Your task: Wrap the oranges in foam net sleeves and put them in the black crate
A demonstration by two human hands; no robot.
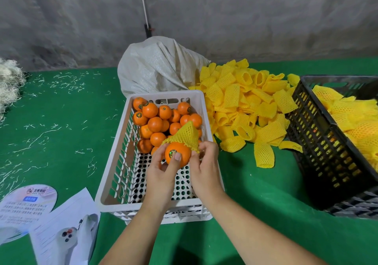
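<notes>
My left hand [163, 168] grips an orange [180, 151] with a round sticker, held above the white crate [114, 162]. A yellow foam net sleeve [185, 134] sits over the orange's far side, and my right hand [204, 162] pinches the sleeve's right edge. Several bare oranges [159, 119] fill the far end of the white crate. A pile of loose yellow sleeves [245, 105] lies to the right of it. The black crate [319, 142] at the far right holds several wrapped oranges [351, 117].
A white woven sack [159, 66] stands behind the white crate against the grey wall. Printed paper sheets [61, 228] and a round card [28, 201] lie at the lower left on the green mat. Pale fibre scraps [8, 84] are scattered at the left.
</notes>
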